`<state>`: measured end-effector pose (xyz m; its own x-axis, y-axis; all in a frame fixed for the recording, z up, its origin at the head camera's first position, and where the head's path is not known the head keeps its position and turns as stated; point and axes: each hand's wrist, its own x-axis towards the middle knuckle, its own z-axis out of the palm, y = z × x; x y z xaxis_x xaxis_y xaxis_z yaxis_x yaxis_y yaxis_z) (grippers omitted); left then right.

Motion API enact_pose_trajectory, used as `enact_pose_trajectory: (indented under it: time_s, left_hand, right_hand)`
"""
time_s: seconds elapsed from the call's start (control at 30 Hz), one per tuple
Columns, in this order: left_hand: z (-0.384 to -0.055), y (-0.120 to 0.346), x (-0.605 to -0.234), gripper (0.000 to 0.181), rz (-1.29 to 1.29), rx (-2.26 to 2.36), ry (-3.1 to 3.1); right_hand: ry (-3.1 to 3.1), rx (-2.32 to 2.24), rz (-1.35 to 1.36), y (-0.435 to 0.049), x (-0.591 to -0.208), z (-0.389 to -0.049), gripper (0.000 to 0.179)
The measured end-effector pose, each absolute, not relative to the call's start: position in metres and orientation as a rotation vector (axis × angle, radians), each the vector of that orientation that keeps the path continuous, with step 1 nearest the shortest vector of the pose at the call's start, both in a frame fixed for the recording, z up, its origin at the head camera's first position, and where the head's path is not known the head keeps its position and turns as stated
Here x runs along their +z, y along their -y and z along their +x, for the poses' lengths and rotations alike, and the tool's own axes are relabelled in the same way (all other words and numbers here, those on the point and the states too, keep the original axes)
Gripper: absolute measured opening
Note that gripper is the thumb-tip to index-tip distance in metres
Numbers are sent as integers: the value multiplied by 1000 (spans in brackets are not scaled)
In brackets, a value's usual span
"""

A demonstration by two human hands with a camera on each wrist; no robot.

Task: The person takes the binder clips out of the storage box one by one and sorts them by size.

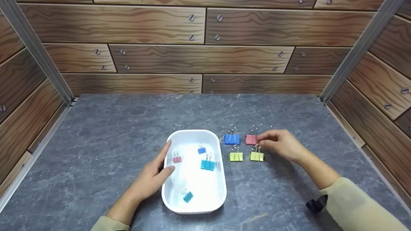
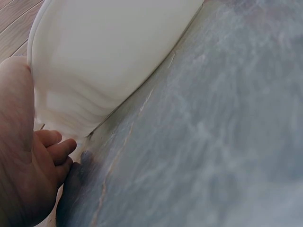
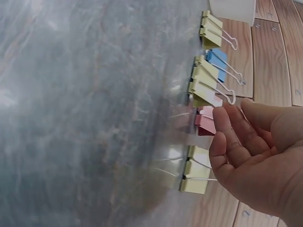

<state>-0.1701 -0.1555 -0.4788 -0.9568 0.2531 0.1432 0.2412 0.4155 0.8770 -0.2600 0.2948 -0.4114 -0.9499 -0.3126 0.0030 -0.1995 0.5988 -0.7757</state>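
Binder clips (image 1: pixel 207 165): four inside one tray (image 1: pixel 196 179).

On the tabletop (image 1: pixel 112 128) sits the tray (image 1: pixel 195 210), with four clips (image 1: pixel 207 166) in it at 10, 1, 2 and 6 o'clock; more clips (image 1: pixel 236 157) stand outside towards its 2 o'clock, left hand (image 1: pixel 151 177) at its 9, right hand (image 1: pixel 286 146) at those clips' 3 o'clock
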Motion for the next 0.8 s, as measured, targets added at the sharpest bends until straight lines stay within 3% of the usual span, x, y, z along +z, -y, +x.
enact_pose_trajectory:
  time_s: [0.3, 0.8]
  left_hand:
    - [-170, 156, -479, 77, 461, 1631, -2645]
    - [-169, 155, -479, 76, 472, 1645, -2631]
  right_hand:
    - [-2769, -1310, -496, -278, -384, -250, 22]
    - [-2581, -1457, -704, -199, -367, -237, 19]
